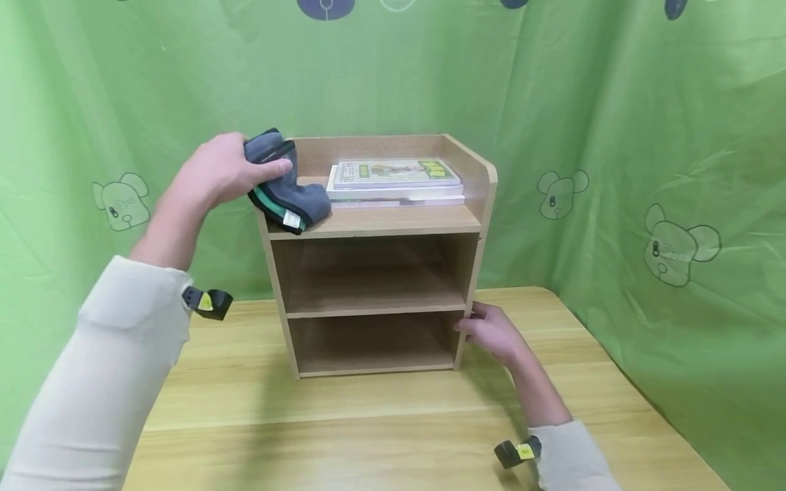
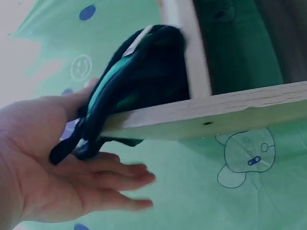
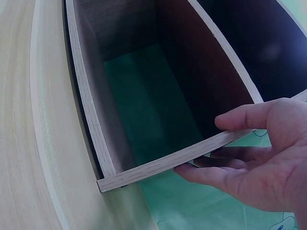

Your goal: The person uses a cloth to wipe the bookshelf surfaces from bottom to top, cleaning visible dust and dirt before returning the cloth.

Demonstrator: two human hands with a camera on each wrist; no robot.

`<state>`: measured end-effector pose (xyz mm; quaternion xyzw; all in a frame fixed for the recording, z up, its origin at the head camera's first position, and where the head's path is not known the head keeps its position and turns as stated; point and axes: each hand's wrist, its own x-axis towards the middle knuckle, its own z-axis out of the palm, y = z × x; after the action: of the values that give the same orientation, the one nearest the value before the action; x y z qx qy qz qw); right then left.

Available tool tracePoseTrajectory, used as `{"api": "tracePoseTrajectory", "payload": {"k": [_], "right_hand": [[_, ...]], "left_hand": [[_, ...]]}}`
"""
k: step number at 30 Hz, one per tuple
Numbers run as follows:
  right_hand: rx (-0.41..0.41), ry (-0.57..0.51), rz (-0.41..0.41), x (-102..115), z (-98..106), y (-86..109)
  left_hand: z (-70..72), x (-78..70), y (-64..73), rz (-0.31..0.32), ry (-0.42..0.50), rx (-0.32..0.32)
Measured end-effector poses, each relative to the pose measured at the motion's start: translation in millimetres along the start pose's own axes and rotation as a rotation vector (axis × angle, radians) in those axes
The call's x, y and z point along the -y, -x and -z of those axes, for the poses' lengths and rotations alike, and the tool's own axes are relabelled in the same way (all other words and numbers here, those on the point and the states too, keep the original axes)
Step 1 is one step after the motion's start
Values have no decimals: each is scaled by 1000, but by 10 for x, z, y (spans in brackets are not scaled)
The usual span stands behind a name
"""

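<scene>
The left hand's fingers (image 2: 136, 182) reached out straight and loose past the cloth piece (image 1: 286, 191), unclenched, while its thumb lay against the folds. The right hand (image 1: 494, 334) gripped the right side panel (image 3: 158, 165) low down, thumb inside and fingertips along the outer face.

The cloth piece, grey-blue with green lining and a white label (image 1: 291, 219), sat slumped at the left corner of the top board (image 1: 387, 221), partly over the left side panel (image 2: 211, 112). It looked soft and light, likely to fold rather than slip and hard to damage; the thick upper fold seemed the best hold, the loose lower flap the worst. The shelf unit (image 1: 376, 313) looked stiff and far heavier, its panel edge a firm grip.

The left panel's edge crossed beneath the cloth and could have snagged it. To the right lay a stack of books (image 1: 396, 184), so near that contact could not be told. Room was freest above and in front of the top board; behind hung the green curtain (image 1: 393, 75), and below stretched the wooden surface (image 1: 344, 436).
</scene>
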<state>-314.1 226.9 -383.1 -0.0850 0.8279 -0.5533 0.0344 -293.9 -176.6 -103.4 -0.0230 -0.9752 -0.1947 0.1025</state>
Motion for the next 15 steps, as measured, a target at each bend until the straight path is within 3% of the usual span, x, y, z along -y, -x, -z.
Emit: {"api": "tracePoseTrajectory", "payload": {"k": [4, 6, 9, 13, 15], "right_hand": [[-2, -4, 2, 8, -8, 5], [-1, -10, 3, 12, -14, -1], [-1, -16, 2, 20, -28, -13], [-2, -19, -3, 27, -41, -20], [-4, -18, -4, 29, -45, -23]], "left_hand": [[-162, -162, 27, -33, -7, -134], [-264, -273, 60, -65, -52, -182], [-442, -390, 96, -169, -207, -218], [-684, -435, 150, -309, -425, -236], [-769, -435, 192, -323, -468, -232]]}}
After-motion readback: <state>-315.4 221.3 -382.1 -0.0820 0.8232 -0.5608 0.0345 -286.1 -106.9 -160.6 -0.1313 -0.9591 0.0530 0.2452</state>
